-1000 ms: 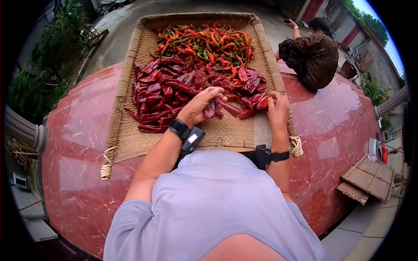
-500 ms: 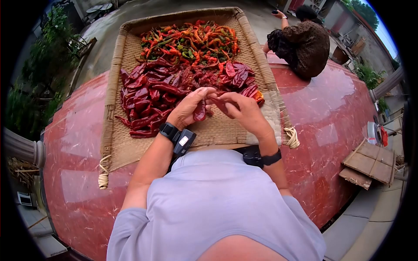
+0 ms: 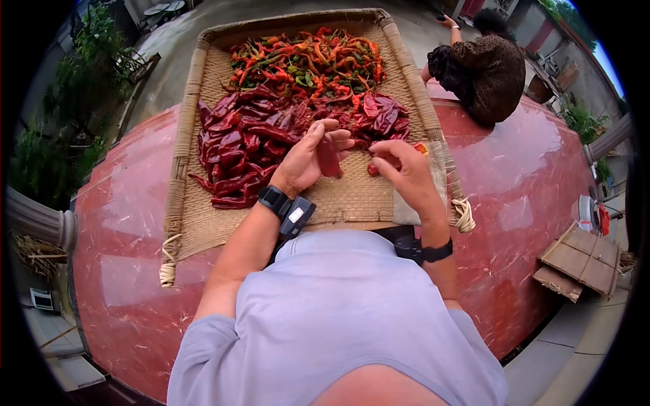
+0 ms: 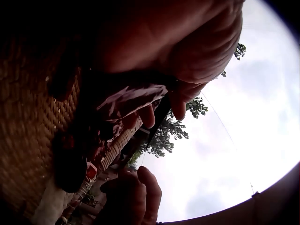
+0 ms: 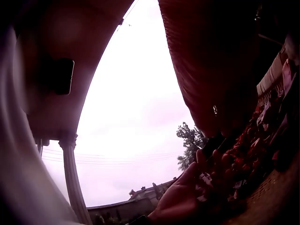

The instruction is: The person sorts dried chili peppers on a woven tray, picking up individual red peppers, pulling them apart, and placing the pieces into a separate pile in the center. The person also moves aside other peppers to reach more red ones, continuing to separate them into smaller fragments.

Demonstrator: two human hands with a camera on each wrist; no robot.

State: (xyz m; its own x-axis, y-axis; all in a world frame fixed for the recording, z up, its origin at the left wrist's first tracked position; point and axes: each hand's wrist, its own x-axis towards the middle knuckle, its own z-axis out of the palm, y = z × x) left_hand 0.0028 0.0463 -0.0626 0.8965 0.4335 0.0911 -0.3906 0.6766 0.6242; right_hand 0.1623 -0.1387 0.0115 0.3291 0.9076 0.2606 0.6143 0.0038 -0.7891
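In the head view my left hand (image 3: 302,162) is over the near part of a woven tray (image 3: 359,196), holding a dried red chili pepper (image 3: 330,159) that hangs between thumb and fingers. The left wrist view shows the pepper's wrinkled dark skin (image 4: 133,96) under the palm. My right hand (image 3: 409,176) is apart from it, over the tray's right side, its fingers loosely bent with a gap between thumb and forefinger. A small red piece (image 3: 373,169) shows right at the right thumb tip. A heap of dark red dried peppers (image 3: 233,152) lies left of the hands.
Smaller orange, red and green chilies (image 3: 311,61) cover the tray's far end. More dark red peppers (image 3: 386,115) lie at its right. A pale cloth (image 3: 413,203) lies under the right hand. Another person (image 3: 484,74) sits at the right on the red polished floor (image 3: 514,203).
My hands met at the pepper half a second ago. Now the right hand has moved off to the right, and the left hand keeps the pepper with its fingers more spread.
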